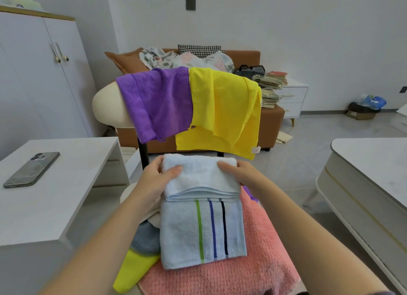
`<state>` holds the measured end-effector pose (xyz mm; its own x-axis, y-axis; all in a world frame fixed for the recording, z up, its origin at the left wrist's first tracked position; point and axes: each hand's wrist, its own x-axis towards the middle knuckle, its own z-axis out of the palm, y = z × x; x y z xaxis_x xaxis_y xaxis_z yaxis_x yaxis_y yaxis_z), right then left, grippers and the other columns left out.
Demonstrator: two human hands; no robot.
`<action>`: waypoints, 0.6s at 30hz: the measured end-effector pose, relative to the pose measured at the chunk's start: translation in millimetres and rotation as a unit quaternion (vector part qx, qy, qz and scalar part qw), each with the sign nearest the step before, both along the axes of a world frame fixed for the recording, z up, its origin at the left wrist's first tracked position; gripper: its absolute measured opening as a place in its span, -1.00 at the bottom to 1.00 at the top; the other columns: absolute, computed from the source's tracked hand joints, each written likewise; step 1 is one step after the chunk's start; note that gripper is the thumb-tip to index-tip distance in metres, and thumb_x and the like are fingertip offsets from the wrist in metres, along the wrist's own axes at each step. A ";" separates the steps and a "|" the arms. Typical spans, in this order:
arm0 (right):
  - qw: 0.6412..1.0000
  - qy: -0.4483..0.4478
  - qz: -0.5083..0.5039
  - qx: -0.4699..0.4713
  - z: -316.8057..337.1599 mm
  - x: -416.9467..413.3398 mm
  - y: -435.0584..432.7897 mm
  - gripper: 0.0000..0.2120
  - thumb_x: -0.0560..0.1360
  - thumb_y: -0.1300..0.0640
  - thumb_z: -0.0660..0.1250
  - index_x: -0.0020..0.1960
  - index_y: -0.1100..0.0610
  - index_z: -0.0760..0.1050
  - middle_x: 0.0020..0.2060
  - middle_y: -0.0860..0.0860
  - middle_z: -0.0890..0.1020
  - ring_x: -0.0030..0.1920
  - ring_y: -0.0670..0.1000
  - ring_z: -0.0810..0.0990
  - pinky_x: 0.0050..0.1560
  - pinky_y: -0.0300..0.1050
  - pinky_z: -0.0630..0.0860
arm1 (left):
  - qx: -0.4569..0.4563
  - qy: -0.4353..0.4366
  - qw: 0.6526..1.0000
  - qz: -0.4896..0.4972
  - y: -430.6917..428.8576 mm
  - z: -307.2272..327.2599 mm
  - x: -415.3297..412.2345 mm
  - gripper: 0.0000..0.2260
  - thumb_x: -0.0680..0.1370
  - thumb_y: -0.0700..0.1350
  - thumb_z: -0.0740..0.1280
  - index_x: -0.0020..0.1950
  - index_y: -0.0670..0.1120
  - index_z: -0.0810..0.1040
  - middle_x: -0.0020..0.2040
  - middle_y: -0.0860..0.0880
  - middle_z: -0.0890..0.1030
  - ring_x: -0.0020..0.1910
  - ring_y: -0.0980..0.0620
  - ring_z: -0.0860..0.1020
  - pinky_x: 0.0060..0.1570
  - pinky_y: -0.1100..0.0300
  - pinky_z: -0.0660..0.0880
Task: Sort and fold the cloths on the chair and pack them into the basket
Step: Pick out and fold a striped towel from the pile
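A light blue towel (201, 228) with green, blue and dark stripes lies on the chair seat, its far end doubled back over itself. My left hand (154, 182) grips the left side of that folded end. My right hand (240, 173) grips the right side. Under the towel lies a pink fluffy cloth (259, 257). A grey cloth (146, 239) and a yellow-green cloth (132, 270) stick out at the left. Over the chair's cream backrest (108, 105) hang a purple cloth (158, 103) and a yellow cloth (224, 114). No basket is in view.
A white side table (72, 175) at the left carries a phone (32, 169). A white table (372, 162) stands at the right. Behind the chair is a brown sofa (242, 54) with bedding and a stack of books (271, 85).
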<state>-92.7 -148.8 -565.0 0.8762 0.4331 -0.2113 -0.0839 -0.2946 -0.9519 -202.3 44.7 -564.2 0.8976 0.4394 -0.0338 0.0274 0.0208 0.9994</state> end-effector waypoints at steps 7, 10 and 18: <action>0.968 -0.198 -0.136 0.074 -18.2 -24.2 16.8 -0.81 0.57 -0.01 0.25 -0.01 0.13 0.44 -0.16 -0.06 0.55 -0.17 -0.10 0.52 -0.21 -0.22 0.41 | 0.229 0.018 0.959 0.165 -16.9 -8.5 7.8 -0.80 0.63 -0.02 0.14 -0.02 -0.13 0.42 -0.16 -0.01 0.48 -0.12 0.00 0.43 -0.18 0.17 0.25; 0.939 -0.228 -0.249 0.074 -14.0 -10.7 -1.6 -0.82 0.58 0.05 0.23 0.03 0.17 0.40 -0.13 -0.01 0.50 -0.13 -0.04 0.46 -0.20 -0.18 0.29 | 0.232 0.006 0.935 0.267 19.1 -11.7 2.3 -0.80 0.62 -0.12 0.14 -0.14 -0.17 0.42 -0.24 -0.08 0.45 -0.19 -0.06 0.40 -0.25 0.13 0.17; 0.946 -0.230 -0.213 0.082 -21.1 -6.1 -17.9 -0.86 0.60 0.03 0.20 0.03 0.10 0.39 -0.17 -0.10 0.50 -0.17 -0.17 0.47 -0.21 -0.29 0.39 | 0.180 0.011 0.974 0.137 10.0 -16.0 -0.4 -0.79 0.61 -0.10 0.17 -0.18 -0.11 0.48 -0.45 -0.03 0.45 -0.52 0.03 0.36 -0.45 0.19 0.29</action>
